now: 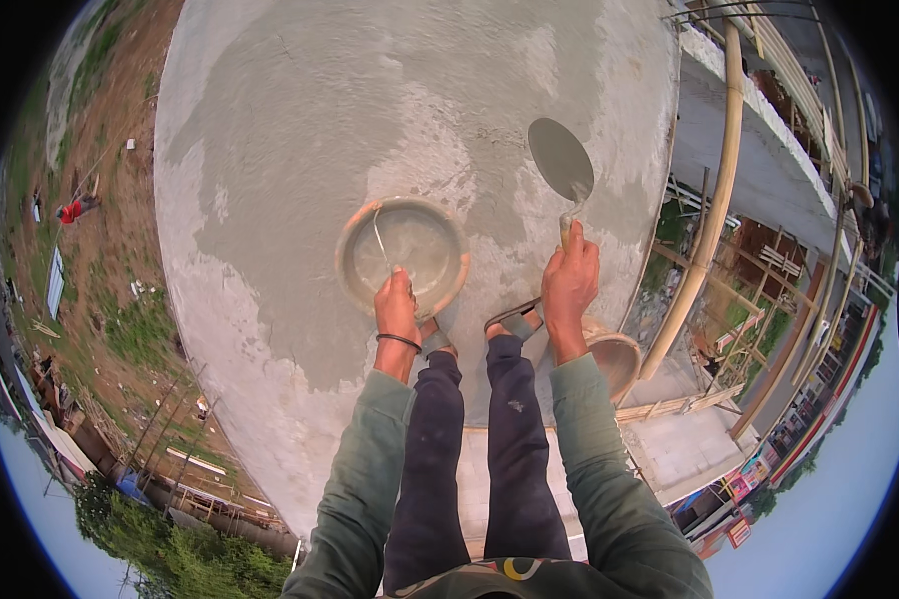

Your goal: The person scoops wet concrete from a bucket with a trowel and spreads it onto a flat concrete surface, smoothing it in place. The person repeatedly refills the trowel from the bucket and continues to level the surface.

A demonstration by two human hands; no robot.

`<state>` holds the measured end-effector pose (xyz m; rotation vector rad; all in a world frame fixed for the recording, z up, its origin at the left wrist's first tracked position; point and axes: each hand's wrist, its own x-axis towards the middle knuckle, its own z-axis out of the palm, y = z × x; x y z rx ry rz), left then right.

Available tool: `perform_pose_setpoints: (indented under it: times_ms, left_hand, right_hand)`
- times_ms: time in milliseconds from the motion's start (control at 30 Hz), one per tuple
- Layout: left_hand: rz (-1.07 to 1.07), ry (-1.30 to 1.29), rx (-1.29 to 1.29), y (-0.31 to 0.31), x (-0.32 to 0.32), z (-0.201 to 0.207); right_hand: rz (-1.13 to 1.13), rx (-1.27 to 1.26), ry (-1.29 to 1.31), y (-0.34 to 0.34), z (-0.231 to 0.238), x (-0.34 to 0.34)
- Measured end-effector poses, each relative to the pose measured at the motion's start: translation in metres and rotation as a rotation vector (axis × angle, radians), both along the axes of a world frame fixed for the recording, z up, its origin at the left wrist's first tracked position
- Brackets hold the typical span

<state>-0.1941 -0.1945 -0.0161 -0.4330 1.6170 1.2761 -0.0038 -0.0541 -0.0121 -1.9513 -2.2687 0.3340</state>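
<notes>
My left hand (397, 309) is closed on the pale cord handle (380, 238) of a round bucket (348, 250). The bucket has a worn orange-brown rim and thin grey liquid inside. It hangs or rests in front of my left foot; which of the two I cannot tell. On the other side, my right hand (571, 275) grips the handle of a trowel (561, 158). Its rounded blade, coated grey, points away from me over the cement surface (440, 90). Darker, damp-looking patches of cement mix with paler dry ones there.
A second brown bucket (617, 361) stands beside my right foot, partly behind my forearm. Bamboo poles (711, 220) and scaffolding run along the right edge, with lower ground beyond. To the left, past the slab's edge, lies earth and grass, where a person in red (73, 210) is far off.
</notes>
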Motion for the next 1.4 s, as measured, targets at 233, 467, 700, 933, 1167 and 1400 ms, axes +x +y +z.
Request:
perform_pose_setpoints:
  times_ms: [233,467,700,933,1167,1400]
  left_hand:
    - [-0.009,0.016,-0.021,0.015,-0.007,0.013]
    - [-0.053,0.093,0.007,0.028,-0.003,0.025]
    - [0.029,0.012,0.063,0.039,-0.01,0.031]
    - [0.249,-0.036,0.09,0.033,-0.017,0.009]
    - [0.272,-0.082,0.039,0.015,-0.008,-0.003]
    - [0.367,-0.096,0.085,0.002,0.009,-0.008]
  right_hand:
    - [0.266,-0.34,0.073,-0.064,0.006,-0.035]
    - [0.253,-0.413,-0.032,-0.068,-0.041,-0.086]
    - [0.288,-0.487,0.159,-0.05,-0.034,-0.069]
    - [0.299,-0.435,0.328,-0.017,-0.009,-0.066]
    - [0.314,-0.34,0.048,0.031,-0.015,-0.112]
    - [0.281,-0.259,-0.025,0.059,-0.014,-0.119]
